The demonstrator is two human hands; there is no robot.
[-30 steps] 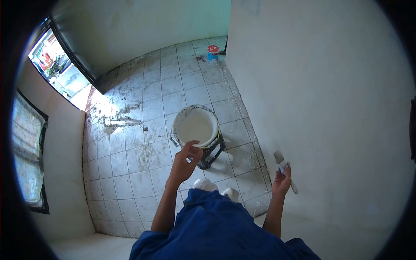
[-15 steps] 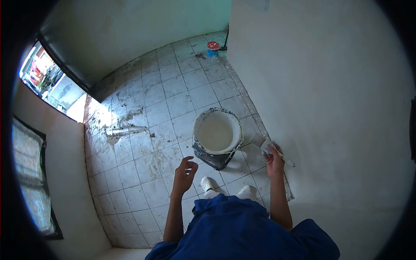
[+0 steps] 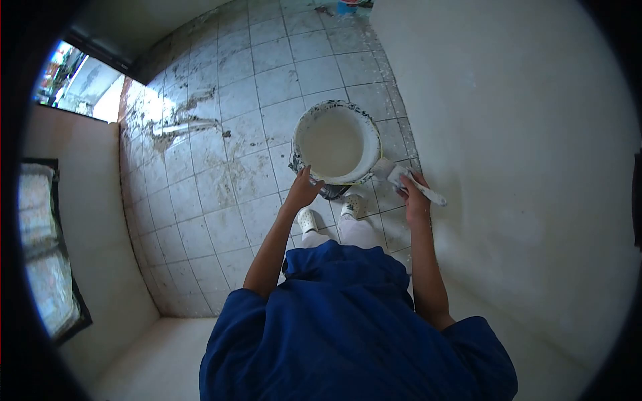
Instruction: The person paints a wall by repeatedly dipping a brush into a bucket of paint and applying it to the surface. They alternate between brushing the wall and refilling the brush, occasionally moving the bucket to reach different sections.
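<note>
A white bucket (image 3: 372, 148) with dark smears on its rim holds a pale, milky liquid. It stands on a dark stand (image 3: 334, 192), mostly hidden beneath it. My left hand (image 3: 304, 192) is at the bucket's near-left rim, thumb and fingers apart, fingertips right at the edge. On the bucket's right, my right hand (image 3: 415, 195) is closed around a wide paintbrush (image 3: 399, 176). The brush head points up-left and overlaps the bucket's right rim in this view, while the pale handle end sticks out past my hand toward the wall.
Splashes and a wet streak mark the tiled floor (image 3: 257, 147). A pale wall (image 3: 508, 167) rises close on my right. My white clogs (image 3: 307, 220) are just below the bucket. A blue container (image 3: 346, 7) sits at the far end. At left are a doorway (image 3: 87, 83) and a curtained window (image 3: 47, 247).
My left hand has come up to the bucket rim. My right hand has brought the paintbrush closer to the bucket's right side. The view has tilted down, and the bucket appears larger.
</note>
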